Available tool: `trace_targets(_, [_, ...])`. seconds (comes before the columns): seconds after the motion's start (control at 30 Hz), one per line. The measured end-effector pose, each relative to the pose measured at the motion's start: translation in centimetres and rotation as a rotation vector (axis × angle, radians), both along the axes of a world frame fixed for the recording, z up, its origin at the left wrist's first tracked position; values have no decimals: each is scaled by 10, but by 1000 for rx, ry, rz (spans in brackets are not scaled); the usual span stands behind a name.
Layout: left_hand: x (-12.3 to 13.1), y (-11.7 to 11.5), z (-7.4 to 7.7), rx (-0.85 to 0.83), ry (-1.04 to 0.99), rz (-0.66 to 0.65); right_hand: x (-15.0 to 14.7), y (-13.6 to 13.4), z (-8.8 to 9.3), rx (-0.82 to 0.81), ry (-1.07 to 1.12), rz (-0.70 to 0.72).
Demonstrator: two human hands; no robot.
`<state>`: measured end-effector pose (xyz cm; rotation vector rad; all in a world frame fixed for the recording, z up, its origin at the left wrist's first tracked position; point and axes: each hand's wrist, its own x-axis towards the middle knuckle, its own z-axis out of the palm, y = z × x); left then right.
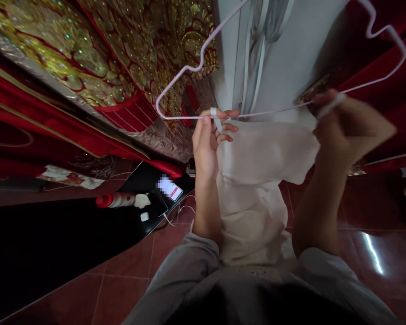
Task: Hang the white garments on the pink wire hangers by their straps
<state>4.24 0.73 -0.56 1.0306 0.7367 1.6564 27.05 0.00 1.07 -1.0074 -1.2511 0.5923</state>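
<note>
A pale pink wire hanger stretches across the upper middle, its lower bar running between both hands. My left hand pinches that bar near its left corner, with some fingers spread and white tape around a finger. On the right, my right hand is blurred, its fingers closed at the bar, with a white band or tape across them. Pale cream fabric lies below the bar and between my forearms; whether it touches my right hand is unclear.
Gold sequined and red garments hang at the upper left. A black table bears a lit phone, a red-capped bottle and a small white case. Red fabric hangs at right, above red floor tiles.
</note>
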Motion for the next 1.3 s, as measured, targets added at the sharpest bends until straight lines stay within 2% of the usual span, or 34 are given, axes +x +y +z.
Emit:
trace_targets(0.07, [-3, -2, -2, 22, 15, -3, -26, -3, 3, -14, -102, -3])
trace_targets(0.13, [-11, -4, -5, 49, 49, 67, -38, 1, 5, -19, -206, -25])
trace_targets(0.2, [-27, -4, -10, 92, 99, 256, -37, 8, 3, 7, -288, -72])
trace_targets(0.3, [-56, 2, -12, 170, 148, 637, -24, 16, -3, 132, -320, -144])
trace_targets(0.37, [-72, 8, -7, 221, 191, 720, -18, 20, -8, 185, -312, -143])
trace_targets(0.4, [-78, 11, -1, 243, 227, 684, -17, 22, -10, 182, -314, -128])
trace_targets(0.47, [-83, 17, 16, 281, 341, 505, -18, 23, -14, 156, -320, -102])
trace_targets(0.5, [-82, 18, 27, 296, 416, 397, -20, 23, -16, 151, -313, -95])
trace_targets(0.57, [-78, 20, 52, 337, 595, 264, -22, 22, -19, 161, -278, -93])
trace_targets(0.63, [-73, 22, 75, 334, 764, 236, -23, 19, -21, 157, -260, -97])
trace_targets(0.7, [-70, 24, 88, 178, 849, 241, -22, 16, -22, 119, -296, -95])
trace_targets(0.73, [-69, 27, 90, 106, 846, 248, -21, 15, -23, 108, -323, -95])
trace_targets(0.8, [-69, 32, 84, 62, 754, 269, -18, 13, -23, 106, -385, -94])
trace_targets(0.87, [-66, 35, 67, 113, 581, 289, -17, 12, -23, 113, -429, -100])
trace_targets(0.97, [-54, 35, 38, 30, 152, 361, -18, 12, -23, 97, -471, -153])
trace_targets(1.07, [-33, 31, 18, -72, -119, 340, -21, 15, -27, 129, -475, -173])
trace_targets(1.17, [-20, 28, 13, -68, -187, 316, -14, 24, -33, 298, -391, -202])
trace_targets(1.3, [-26, 26, 24, 9, -174, 345, 28, 44, -33, 527, -155, -431])
